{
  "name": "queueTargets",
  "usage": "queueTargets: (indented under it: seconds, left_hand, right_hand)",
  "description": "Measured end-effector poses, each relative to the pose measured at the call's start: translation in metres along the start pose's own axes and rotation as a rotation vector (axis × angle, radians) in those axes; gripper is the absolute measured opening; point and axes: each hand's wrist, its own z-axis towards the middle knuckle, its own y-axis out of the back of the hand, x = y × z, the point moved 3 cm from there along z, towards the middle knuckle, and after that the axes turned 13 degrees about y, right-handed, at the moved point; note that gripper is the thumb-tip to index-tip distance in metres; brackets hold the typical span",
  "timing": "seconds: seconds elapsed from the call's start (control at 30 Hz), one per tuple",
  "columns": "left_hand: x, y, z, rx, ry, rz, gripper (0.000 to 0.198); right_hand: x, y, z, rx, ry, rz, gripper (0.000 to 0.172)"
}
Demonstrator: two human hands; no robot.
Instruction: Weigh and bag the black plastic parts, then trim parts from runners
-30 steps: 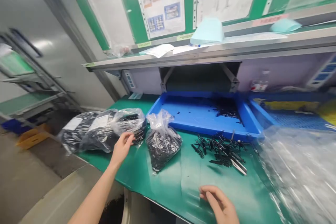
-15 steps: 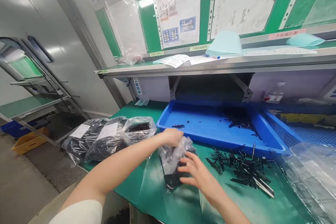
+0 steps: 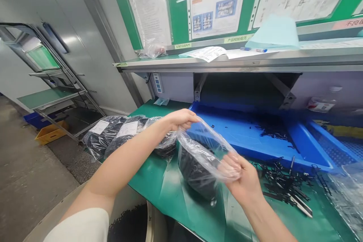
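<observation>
As the slippery plastic bag of black parts (image 3: 195, 170) is sagging, the left hand (image 3: 181, 119) and right hand (image 3: 241, 177) are gripping its thin top edges.

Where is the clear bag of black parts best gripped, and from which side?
Probably by the bag's empty upper film, pinched from either side as the left hand and right hand do now. That film stretches thin between them, free of contents, while the black parts sag heavily into the rounded bottom.

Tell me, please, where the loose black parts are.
The parts lie at right in the head view, on the green mat, by the right hand and blue tray.
</observation>
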Motion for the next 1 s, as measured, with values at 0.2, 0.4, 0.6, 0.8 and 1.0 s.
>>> queueTargets:
  seconds: [0.2, 0.4, 0.6, 0.8, 1.0]
  left_hand:
    - [0.033, 0.020, -0.001, 0.068, 0.004, -0.278, 0.030]
    - [0.071, 0.017, 0.009, 0.070, 0.017, -0.296, 0.030]
    - [0.071, 0.009, -0.014, -0.342, -0.197, 0.145, 0.031]
    - [0.078, -0.001, -0.025, -0.823, -0.232, 0.647, 0.022]
    - [0.091, -0.010, -0.012, -0.394, -0.128, -0.228, 0.013]
  right_hand:
    - [0.011, 0.008, -0.007, 0.160, -0.129, -0.001, 0.016]
    - [0.011, 0.035, -0.021, 0.053, -0.138, -0.567, 0.047]
    - [0.028, 0.037, -0.015, 0.118, 0.269, -1.586, 0.043]
    - [0.028, 0.036, -0.014, 0.349, 0.239, -1.908, 0.034]
    - [0.010, 0.033, -0.007, -0.047, 0.110, -0.875, 0.031]
